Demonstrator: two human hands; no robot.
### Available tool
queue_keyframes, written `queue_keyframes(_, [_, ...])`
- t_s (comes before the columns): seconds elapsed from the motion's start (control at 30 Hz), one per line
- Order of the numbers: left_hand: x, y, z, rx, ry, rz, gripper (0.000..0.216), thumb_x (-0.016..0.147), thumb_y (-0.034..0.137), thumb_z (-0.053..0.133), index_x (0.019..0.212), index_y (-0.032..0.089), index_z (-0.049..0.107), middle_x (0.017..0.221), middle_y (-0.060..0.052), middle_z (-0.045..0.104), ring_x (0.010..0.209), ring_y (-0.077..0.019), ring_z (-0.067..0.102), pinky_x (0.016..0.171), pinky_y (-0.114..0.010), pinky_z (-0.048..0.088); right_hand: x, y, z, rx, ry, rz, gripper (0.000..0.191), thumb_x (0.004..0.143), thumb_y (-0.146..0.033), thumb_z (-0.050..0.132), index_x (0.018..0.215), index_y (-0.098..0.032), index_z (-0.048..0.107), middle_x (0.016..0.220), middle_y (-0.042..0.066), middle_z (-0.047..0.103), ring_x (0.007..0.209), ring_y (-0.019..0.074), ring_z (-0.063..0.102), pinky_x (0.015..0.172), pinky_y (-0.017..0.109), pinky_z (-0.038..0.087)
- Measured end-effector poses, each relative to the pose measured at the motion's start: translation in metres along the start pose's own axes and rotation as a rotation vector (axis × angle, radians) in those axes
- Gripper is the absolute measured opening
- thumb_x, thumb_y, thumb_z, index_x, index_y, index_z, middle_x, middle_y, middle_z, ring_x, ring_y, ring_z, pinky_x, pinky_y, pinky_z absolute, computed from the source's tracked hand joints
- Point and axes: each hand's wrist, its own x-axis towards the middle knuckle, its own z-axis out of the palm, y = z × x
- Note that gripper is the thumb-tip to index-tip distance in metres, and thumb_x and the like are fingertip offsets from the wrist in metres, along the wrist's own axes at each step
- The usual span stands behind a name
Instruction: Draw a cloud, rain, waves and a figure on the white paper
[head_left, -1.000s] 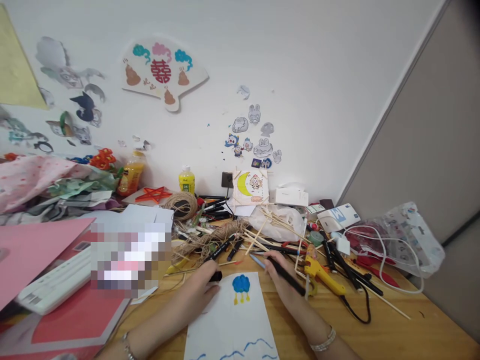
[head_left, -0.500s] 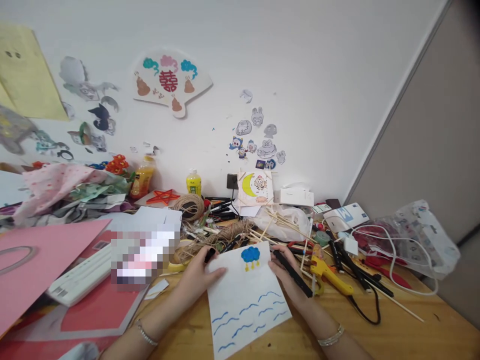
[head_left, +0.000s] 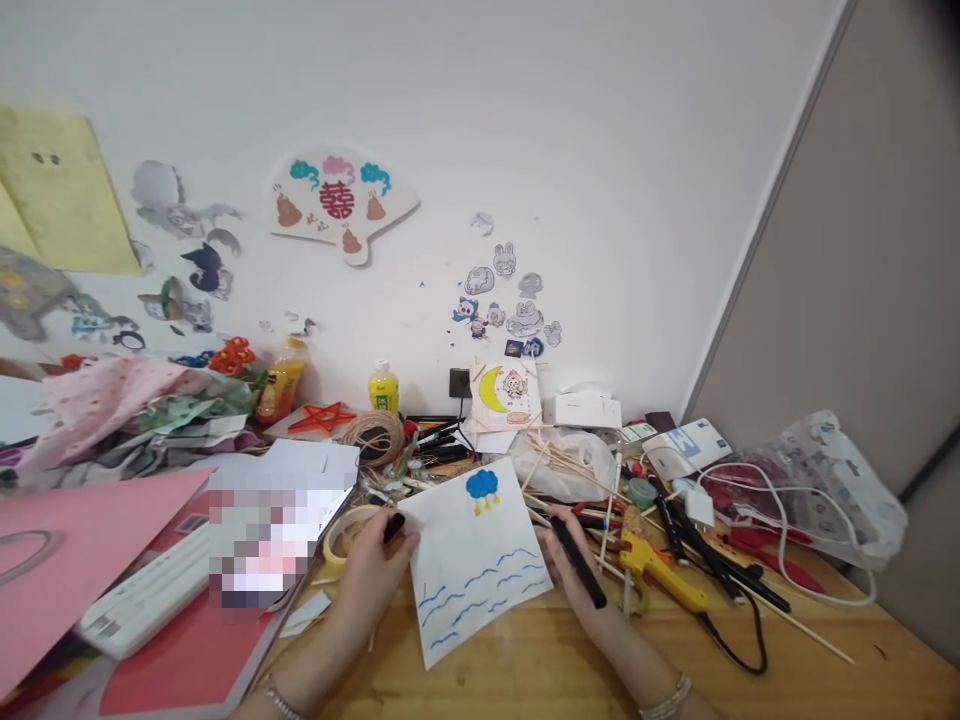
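A white sheet of paper [head_left: 472,560] with a blue cloud, yellow drops and blue wavy lines is lifted off the wooden table [head_left: 750,680], tilted toward me. My left hand [head_left: 371,570] grips its left edge and also pinches a small black pen cap [head_left: 394,526]. My right hand [head_left: 574,575] holds the paper's right edge together with a black marker [head_left: 579,560] that points down and right.
A yellow glue gun [head_left: 660,580] with a black cord, wooden sticks, markers and twine [head_left: 375,435] crowd the table behind the paper. A tape roll [head_left: 346,530], white keyboard [head_left: 142,600] and pink card [head_left: 82,540] lie left. A plastic bag [head_left: 817,490] sits right.
The paper has come up off the table and tilted toward me, showing its wavy lines. Both hands moved with it, and the camera view has shifted slightly.
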Motion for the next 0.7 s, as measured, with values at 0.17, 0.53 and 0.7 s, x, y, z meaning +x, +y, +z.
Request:
queue_keyframes(0.17, [0.004, 0.004, -0.006, 0.011, 0.048, -0.011, 0.021, 0.065, 0.042, 0.059, 0.07, 0.022, 0.052, 0.069, -0.002, 0.062, 0.07, -0.0237, 0.061, 0.063, -0.032, 0.052, 0.006, 0.001, 0.002, -0.093, -0.011, -0.037, 0.032, 0.066, -0.04, 0.071, 0.092, -0.026, 0.061, 0.068, 0.001, 0.065, 0.068, 0.0267, 0.065, 0.064, 0.038, 0.053])
queue_keyframes(0.53, [0.002, 0.005, 0.0, 0.013, 0.044, 0.001, 0.026, 0.064, 0.046, 0.063, 0.066, 0.022, 0.052, 0.065, -0.002, 0.062, 0.067, -0.0241, 0.06, 0.061, -0.032, 0.051, 0.007, -0.011, 0.003, -0.031, 0.073, -0.037, 0.022, 0.067, -0.041, 0.067, 0.081, -0.026, 0.062, 0.06, 0.002, 0.061, 0.06, 0.0285, 0.062, 0.05, 0.036, 0.049])
queue_keyframes(0.7, [0.001, 0.002, 0.003, 0.005, 0.042, 0.009, 0.024, 0.063, 0.045, 0.059, 0.067, 0.022, 0.054, 0.064, -0.003, 0.062, 0.064, -0.0241, 0.06, 0.06, -0.034, 0.052, 0.008, -0.004, -0.001, -0.055, 0.098, -0.084, 0.025, 0.066, -0.041, 0.069, 0.086, -0.027, 0.061, 0.064, 0.001, 0.062, 0.06, 0.0264, 0.062, 0.052, 0.036, 0.05])
